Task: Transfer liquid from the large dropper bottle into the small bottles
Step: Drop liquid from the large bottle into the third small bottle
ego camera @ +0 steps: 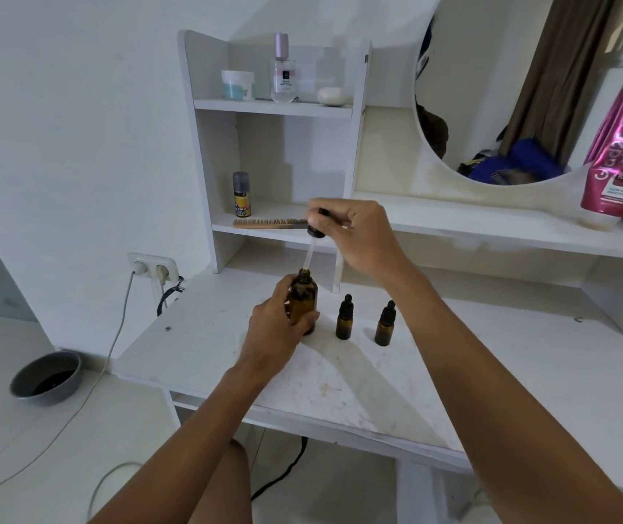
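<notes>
Head view of a white desk (340, 380) where a person decants by dropper. The left hand (276, 334) has its grip clamped round the body of the large dropper bottle (304, 302), wrapping it from the left to steady it. The right hand (363, 236) hangs above and to the right of that bottle, its grip pinched on the black top of the dropper (310, 253). The amber bottle stands upright on the desk with its neck open. Just to its right stands the nearer small bottle (344, 319), and beyond that the farther small bottle (385, 325). The two are apart from each other and from the large bottle, and each has its black cap on. The dropper's clear glass tube slants down and its tip sits at the large bottle's mouth. Whether the tube holds liquid cannot be told. The step in hand looks like the draw from the source, early in the task, since neither small bottle is open to take anything. The next move probably calls for freeing one grip, most likely the left, to uncap the nearer small bottle. The dropper would then go rightward to its narrow neck.
</notes>
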